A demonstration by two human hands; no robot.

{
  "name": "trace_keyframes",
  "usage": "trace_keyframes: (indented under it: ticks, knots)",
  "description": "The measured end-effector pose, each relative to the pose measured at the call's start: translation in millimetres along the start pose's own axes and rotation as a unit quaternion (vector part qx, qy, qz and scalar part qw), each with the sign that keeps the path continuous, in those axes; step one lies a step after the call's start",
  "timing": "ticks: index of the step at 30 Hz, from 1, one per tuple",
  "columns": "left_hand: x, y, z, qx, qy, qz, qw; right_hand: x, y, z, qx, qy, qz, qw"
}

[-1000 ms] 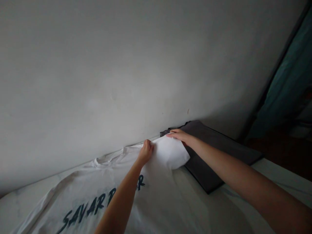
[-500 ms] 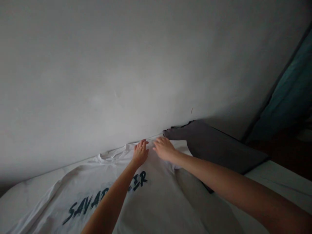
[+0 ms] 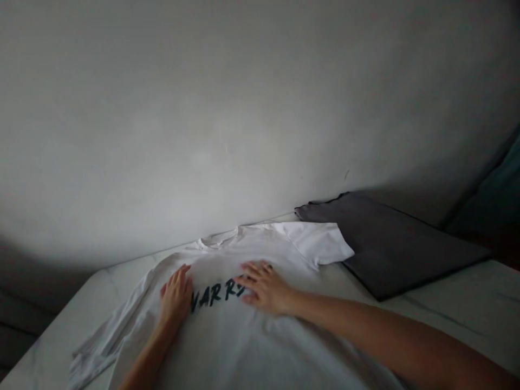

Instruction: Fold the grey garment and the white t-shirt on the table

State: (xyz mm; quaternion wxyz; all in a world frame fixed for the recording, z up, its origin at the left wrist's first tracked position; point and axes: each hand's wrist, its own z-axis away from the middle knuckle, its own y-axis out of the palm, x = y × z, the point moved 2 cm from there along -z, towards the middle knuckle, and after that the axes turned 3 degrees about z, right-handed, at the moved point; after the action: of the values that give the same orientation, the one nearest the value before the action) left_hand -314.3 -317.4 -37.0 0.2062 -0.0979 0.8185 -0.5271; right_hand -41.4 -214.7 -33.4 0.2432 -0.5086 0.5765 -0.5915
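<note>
Left hand [image 3: 175, 297] and right hand [image 3: 265, 287] are both flat and open on the white T-shirt [image 3: 227, 341], not gripping anything. Folded dark grey cloth [image 3: 390, 244] sits just beside its sleeve [image 3: 319, 244].

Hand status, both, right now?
Left hand: open, flat on the white T-shirt, holding nothing.
Right hand: open, flat on the shirt, holding nothing.

Matt white cloth T-shirt [image 3: 227, 346], matt dark grey folded cloth [image 3: 390, 249]

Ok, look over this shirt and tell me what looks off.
The sleeve at the lower left of the white T-shirt stands out: it is bunched and creased, while the opposite sleeve lies flat.
</note>
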Motion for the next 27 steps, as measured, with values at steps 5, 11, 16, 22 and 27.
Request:
trace_keyframes:
  ticks: [5, 11, 16, 22, 27]
  knots:
    - [30, -8.8, 15, 0.039, 0.037, -0.066, 0.996, -85, -61, 26, -0.028, 0.252, 0.127, 0.959]
    - [-53, -14.7, 48, 0.028, 0.079, -0.081, 0.993, 48, -21, 7, -0.041, 0.174, 0.091, 0.980]
    - [-55, -24.5, 145, 0.077, 0.197, -0.040, 0.977, 102, 17, 60, -0.061, 0.179, 0.052, 0.981]
    - [47, -69.3, 205, 0.108, 0.085, -0.158, 0.978, 29, -26, 161, -0.082, 0.396, 0.145, 0.903]
    - [-48, -66.3, 198, 0.106, 0.132, -0.146, 0.975, 109, -5, 114, -0.113, 0.229, 0.105, 0.961]
